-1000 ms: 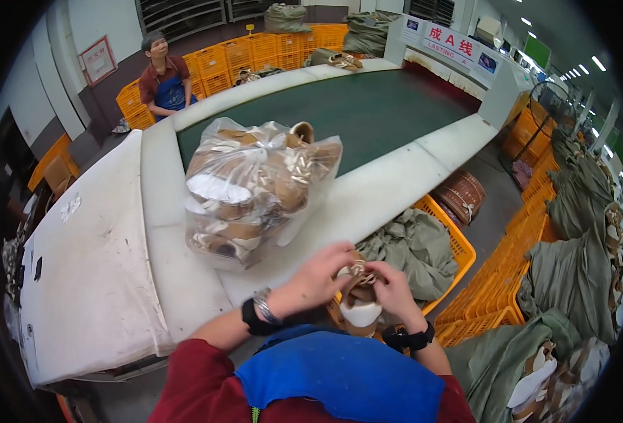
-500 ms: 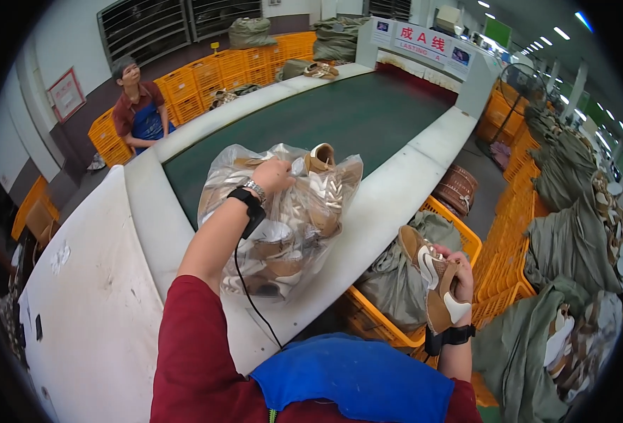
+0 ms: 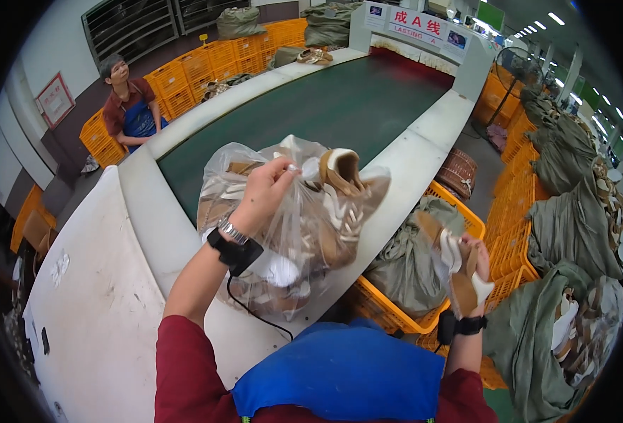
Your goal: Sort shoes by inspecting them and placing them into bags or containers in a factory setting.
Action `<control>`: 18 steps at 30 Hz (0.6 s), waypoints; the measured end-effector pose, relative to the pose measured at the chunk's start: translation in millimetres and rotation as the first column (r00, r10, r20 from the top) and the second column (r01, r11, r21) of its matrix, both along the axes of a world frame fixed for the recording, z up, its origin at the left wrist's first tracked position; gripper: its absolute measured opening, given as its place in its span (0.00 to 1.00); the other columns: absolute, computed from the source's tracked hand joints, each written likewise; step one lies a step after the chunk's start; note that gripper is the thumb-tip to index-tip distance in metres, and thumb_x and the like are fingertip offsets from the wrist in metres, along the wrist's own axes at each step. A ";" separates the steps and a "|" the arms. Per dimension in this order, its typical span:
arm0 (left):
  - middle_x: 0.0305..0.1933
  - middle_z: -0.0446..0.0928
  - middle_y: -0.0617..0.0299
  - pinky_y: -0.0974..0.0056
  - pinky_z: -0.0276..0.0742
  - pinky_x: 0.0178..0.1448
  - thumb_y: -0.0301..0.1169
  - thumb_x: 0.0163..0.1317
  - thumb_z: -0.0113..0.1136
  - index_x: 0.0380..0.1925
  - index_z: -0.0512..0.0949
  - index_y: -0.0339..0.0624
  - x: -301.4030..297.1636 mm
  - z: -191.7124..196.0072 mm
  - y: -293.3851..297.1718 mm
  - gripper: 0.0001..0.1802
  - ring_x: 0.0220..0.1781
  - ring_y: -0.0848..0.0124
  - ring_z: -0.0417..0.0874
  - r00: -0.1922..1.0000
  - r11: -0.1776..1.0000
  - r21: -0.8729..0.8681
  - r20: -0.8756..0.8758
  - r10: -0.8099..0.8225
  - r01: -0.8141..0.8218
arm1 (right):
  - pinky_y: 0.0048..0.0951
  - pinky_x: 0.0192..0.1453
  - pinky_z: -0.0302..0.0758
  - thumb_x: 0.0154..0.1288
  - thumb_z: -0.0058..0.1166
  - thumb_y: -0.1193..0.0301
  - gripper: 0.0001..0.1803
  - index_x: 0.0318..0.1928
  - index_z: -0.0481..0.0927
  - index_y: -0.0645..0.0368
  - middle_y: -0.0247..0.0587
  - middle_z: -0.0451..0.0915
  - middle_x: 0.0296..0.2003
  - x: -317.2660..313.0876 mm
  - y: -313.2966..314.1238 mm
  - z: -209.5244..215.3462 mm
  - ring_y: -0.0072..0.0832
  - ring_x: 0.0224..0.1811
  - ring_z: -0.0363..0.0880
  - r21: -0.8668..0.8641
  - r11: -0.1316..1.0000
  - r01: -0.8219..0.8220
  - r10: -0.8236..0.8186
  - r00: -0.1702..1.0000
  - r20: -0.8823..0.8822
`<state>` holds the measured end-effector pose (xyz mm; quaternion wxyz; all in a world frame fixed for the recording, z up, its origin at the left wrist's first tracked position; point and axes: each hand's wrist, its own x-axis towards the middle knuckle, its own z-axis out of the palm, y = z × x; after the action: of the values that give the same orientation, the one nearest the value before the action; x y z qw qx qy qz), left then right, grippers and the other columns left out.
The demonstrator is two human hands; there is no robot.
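A clear plastic bag (image 3: 304, 225) stuffed with tan and white shoes rests on the white rim of a conveyor (image 3: 149, 233). My left hand (image 3: 265, 190) grips the top of this bag near its knot. A tan shoe (image 3: 343, 169) sticks out at the bag's top. My right hand (image 3: 470, 271) is out over an orange crate (image 3: 396, 317) and holds a tan and white shoe (image 3: 452, 261) upright. Both wrists wear black bands.
The green conveyor belt (image 3: 339, 106) runs away from me, with shoes (image 3: 315, 56) at its far end. A person in a blue apron (image 3: 131, 109) stands at the left among orange crates. Grey-green sacks (image 3: 565, 225) and stacked orange crates fill the right side.
My hands were together on a shoe in front of me. The left hand went up to the bag's top and took hold of it, while the right carried the shoe out over the crate.
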<state>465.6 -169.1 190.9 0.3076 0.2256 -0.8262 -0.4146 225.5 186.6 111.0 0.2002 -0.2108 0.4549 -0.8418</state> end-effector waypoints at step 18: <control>0.40 0.73 0.51 0.57 0.69 0.48 0.43 0.48 0.66 0.43 0.73 0.37 -18.8 9.7 73.9 0.27 0.44 0.54 0.74 0.650 0.958 -0.134 0.757 -0.066 0.253 | 0.29 0.52 0.72 0.61 0.49 0.76 0.10 0.44 0.73 0.64 0.43 0.75 0.42 -128.7 -142.7 13.5 0.31 0.46 0.75 -0.091 0.927 -0.363 0.366 0.930 0.017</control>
<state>446.8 -95.2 200.6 -0.0712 0.2642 -0.9378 -0.2138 96.7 43.9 124.5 0.3514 -0.2860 0.3674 -0.8123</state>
